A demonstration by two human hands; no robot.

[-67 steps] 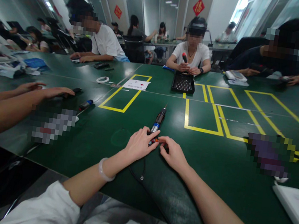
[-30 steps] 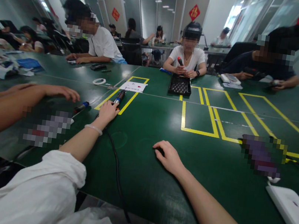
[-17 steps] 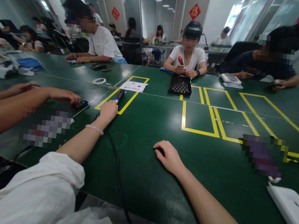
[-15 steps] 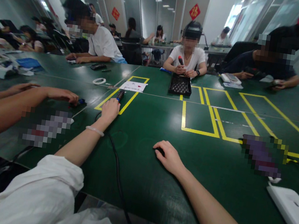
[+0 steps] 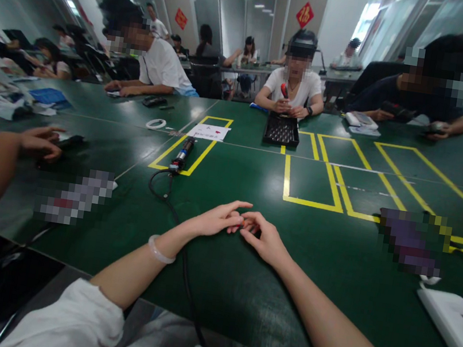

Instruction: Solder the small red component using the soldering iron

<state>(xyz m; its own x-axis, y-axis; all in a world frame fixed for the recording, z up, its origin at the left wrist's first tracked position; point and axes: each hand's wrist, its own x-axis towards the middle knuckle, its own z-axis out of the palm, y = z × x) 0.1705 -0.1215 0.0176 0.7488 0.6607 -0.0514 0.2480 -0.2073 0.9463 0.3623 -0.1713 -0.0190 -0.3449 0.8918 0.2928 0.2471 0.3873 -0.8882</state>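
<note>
Both my hands meet over the green table (image 5: 214, 287), near its front edge. My left hand (image 5: 219, 218) has its fingers bent against those of my right hand (image 5: 264, 237). A tiny orange-red item (image 5: 243, 223) shows between the fingertips, mostly hidden; which hand grips it is hard to make out. Farther off to the left, a black cylindrical tool (image 5: 182, 155) with a blue band lies inside a yellow taped outline, touched by neither hand. Its black cable (image 5: 181, 235) loops toward me and passes under my left forearm.
A paper sheet (image 5: 209, 132) lies behind the tool. Across the table a person works over a black tray (image 5: 281, 130). Another person's hand (image 5: 44, 145) is at the left. A white power strip (image 5: 453, 322) lies at the right, beside a blurred-out object (image 5: 410, 241).
My left hand has let go of the black tool and come back to my right hand. The neighbour's hands at the left have drawn back leftward.
</note>
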